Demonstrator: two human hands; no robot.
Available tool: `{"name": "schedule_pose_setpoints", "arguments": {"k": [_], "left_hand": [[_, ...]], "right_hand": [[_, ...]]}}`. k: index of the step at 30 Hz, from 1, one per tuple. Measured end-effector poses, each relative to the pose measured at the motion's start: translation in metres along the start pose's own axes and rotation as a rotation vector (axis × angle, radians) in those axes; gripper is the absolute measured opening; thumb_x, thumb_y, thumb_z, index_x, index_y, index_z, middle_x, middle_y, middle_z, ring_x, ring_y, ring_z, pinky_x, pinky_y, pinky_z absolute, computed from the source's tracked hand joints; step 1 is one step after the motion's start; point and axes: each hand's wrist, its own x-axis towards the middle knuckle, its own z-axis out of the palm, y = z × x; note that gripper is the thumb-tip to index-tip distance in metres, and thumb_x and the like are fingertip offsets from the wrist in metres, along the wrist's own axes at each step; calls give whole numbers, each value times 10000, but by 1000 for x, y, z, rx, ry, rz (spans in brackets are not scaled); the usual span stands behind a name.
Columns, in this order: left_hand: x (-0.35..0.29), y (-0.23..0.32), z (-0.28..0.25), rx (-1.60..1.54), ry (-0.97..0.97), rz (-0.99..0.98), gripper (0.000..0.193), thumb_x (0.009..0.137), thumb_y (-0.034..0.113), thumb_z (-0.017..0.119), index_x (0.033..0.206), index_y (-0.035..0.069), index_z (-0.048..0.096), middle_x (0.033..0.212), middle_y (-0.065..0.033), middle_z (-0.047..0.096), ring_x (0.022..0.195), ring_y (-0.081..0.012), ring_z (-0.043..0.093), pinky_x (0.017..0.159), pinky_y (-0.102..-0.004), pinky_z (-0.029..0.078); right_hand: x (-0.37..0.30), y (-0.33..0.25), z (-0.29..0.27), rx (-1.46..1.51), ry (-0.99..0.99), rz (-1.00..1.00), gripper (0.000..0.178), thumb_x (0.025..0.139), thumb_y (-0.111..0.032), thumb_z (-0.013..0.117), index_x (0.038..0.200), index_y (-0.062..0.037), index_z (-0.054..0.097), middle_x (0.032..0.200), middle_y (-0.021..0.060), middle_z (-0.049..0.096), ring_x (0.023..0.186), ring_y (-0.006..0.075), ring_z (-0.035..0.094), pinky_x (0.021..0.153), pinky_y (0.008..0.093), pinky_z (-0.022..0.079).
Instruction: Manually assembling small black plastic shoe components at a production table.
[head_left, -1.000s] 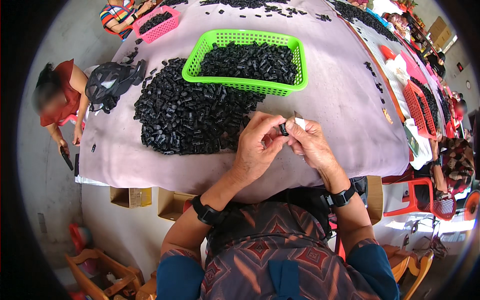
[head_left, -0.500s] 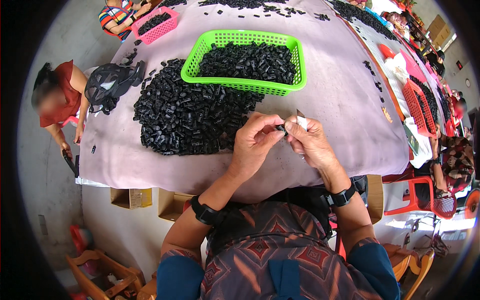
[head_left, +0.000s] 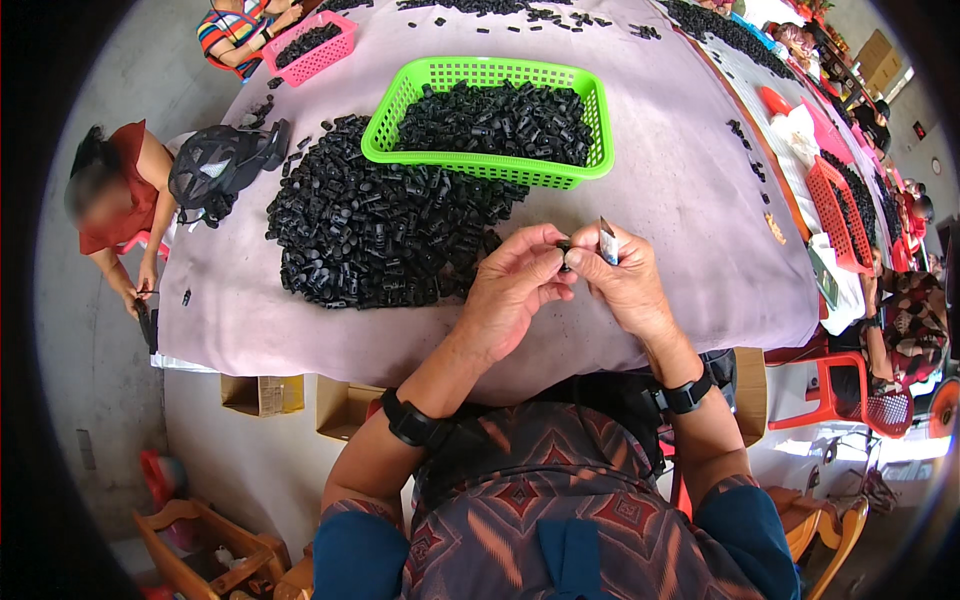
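Note:
Above the near part of the cloth-covered table, my two hands meet at the fingertips. Thumb and fingers of my left hand (head_left: pixel 510 290) pinch a small black plastic part (head_left: pixel 566 256), mostly covered by the fingertips. My right hand (head_left: pixel 630 290) is closed on a small blade (head_left: pixel 608 243) with a pointed tip sticking up between the fingers, and its thumb touches the black part. Left of my hands lies a broad pile of black plastic parts (head_left: pixel 370 230). Behind it stands a green plastic basket (head_left: pixel 480 163) holding many of the same parts.
A black cap (head_left: pixel 225 165) lies at the table's left edge, near a person in a red top (head_left: pixel 135 185). Farther back is a pink basket (head_left: pixel 335 48) of parts beside another person. A red basket (head_left: pixel 835 215) stands at the right. Cardboard boxes (head_left: pixel 345 410) sit below the table edge.
My hands have turned slightly, and the blade now shows its flat side more. My left fingers have shifted around the black part. The person at left has moved their hands a little.

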Motion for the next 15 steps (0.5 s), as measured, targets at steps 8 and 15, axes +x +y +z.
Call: {"name": "schedule_pose_setpoints", "arguments": {"k": [8, 15], "left_hand": [[1, -3, -4, -71, 49, -57, 198, 866, 112, 576, 1052, 87, 513, 896, -19, 577, 779, -119, 570, 686, -273, 471], [1, -4, -2, -115, 6, -85, 166, 868, 108, 573, 1022, 96, 512, 869, -8, 560, 762, -108, 552, 667, -265, 458]], "right_hand": [[3, 10, 1, -3, -8, -97, 107, 836, -86, 626, 893, -13, 572, 759, -24, 553, 685, 50, 512, 619, 210, 450], [-2, -1, -3, 17, -71, 107, 164, 865, -202, 601, 901, -41, 607, 698, -38, 546, 601, 22, 463, 493, 179, 369]]}}
